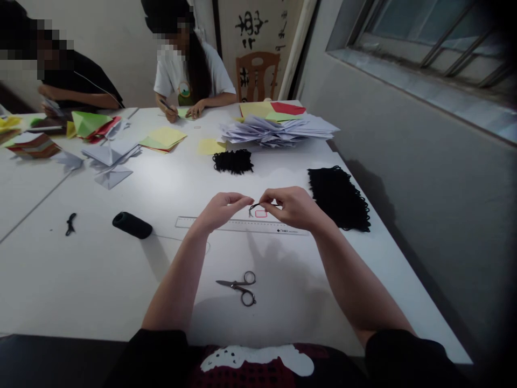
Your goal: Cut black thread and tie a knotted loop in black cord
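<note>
My right hand (288, 205) pinches a short black cord (254, 206), whose frayed end curves down toward the left. Close by, my left hand (226, 209) has its thumb and fingertips pressed together at the cord's end; what lies between them is too small to make out. Under both hands is a clear ruler (238, 225), with a small red rectangular outline (260, 214) just above it. A black thread spool (132, 224) lies on its side to the left, trailing a thin thread toward my left forearm. Nearer me are metal scissors (238, 285), blades pointing left.
Two black bundles of looped cord (233, 161) (339, 196) lie beyond and right of my hands. A small black cord knot (71, 224) is far left. Folded paper (278, 130) is stacked at the back. Two people sit across the white table (81, 285); a wall borders its right.
</note>
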The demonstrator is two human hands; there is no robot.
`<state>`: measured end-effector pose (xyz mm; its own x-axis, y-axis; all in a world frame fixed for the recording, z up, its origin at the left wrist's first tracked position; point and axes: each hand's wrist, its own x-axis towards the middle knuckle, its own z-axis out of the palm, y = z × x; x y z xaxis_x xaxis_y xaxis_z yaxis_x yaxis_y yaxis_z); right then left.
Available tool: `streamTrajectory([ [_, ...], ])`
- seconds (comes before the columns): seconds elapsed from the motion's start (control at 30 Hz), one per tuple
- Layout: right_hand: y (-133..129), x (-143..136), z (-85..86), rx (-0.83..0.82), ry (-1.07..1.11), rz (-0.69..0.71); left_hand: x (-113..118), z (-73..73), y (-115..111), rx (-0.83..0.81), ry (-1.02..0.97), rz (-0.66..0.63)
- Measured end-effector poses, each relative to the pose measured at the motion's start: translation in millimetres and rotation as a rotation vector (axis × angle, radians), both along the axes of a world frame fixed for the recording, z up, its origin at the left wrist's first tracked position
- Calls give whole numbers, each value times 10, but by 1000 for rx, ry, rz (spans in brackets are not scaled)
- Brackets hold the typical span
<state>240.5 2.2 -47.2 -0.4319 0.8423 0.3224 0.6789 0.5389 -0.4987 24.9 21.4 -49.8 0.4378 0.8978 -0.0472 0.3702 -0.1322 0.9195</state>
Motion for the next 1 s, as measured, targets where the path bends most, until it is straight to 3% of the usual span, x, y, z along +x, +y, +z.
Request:
streamTrajectory([
  [0.23, -2, -44, 22, -67, -20, -29, 172, -58, -102, 326, 15, 121],
  [0.53, -5, -57, -4, -137, -25, -5, 165, -174, -28, 35, -192, 52],
  [0.83, -19, -96, 31, -280, 68, -25, 46, -70, -3, -155, -159, -80],
  [1.0, -54, -42, 97, -211, 104, -60, -116, -16, 43, -100, 49, -156],
])
